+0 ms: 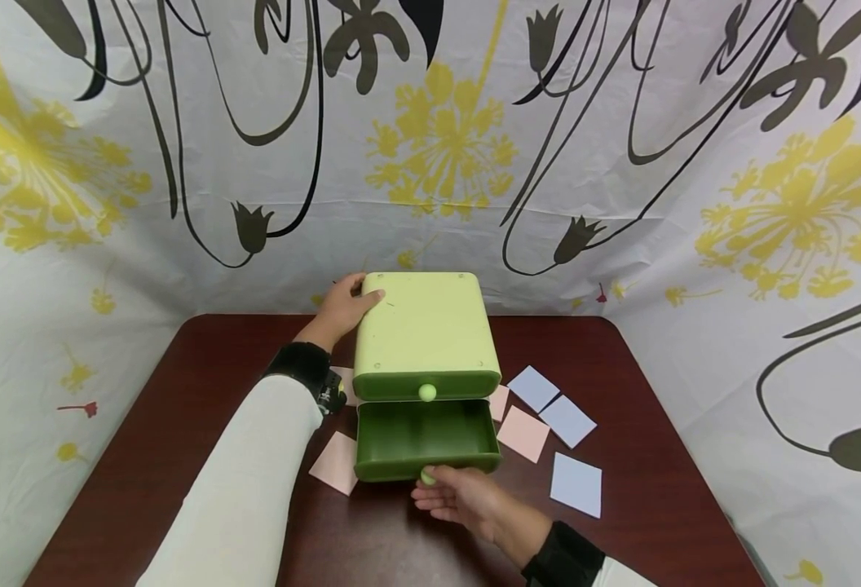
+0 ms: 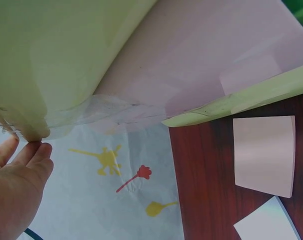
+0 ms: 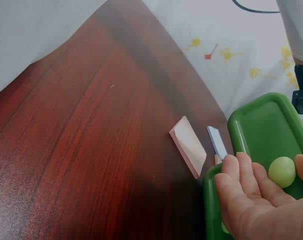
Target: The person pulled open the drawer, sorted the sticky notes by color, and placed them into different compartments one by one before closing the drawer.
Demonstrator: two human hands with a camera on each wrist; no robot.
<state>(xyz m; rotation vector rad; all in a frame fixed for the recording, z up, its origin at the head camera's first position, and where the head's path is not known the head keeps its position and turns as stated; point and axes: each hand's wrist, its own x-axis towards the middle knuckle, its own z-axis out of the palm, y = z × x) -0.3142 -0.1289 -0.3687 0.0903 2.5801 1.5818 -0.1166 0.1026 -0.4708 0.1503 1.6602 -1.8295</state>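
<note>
Drawer point(image 1: 426, 436) pulled open by pale knob point(image 1: 427, 476), pinched in right hand point(image 1: 463, 499) fingers; left hand point(image 1: 342, 310) flat, fingers straight against green cabinet point(image 1: 423, 330) on table point(image 1: 643, 505).

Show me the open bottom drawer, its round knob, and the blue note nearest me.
bottom drawer point(image 1: 416, 436), head view, inner floor.
round knob point(image 3: 282, 172), right wrist view, front of the ball.
blue note point(image 1: 576, 484), head view, centre of the sheet.

The drawer box point(image 1: 423, 326) has a pale lime top, darker green drawers point(image 1: 426, 436) and light green knobs point(image 1: 427, 393). Pink and pale blue paper squares point(image 1: 576, 483) lie on the dark reddish-brown table point(image 1: 643, 497). The white backdrop point(image 1: 621, 147) bears yellow flowers and black stems.
</note>
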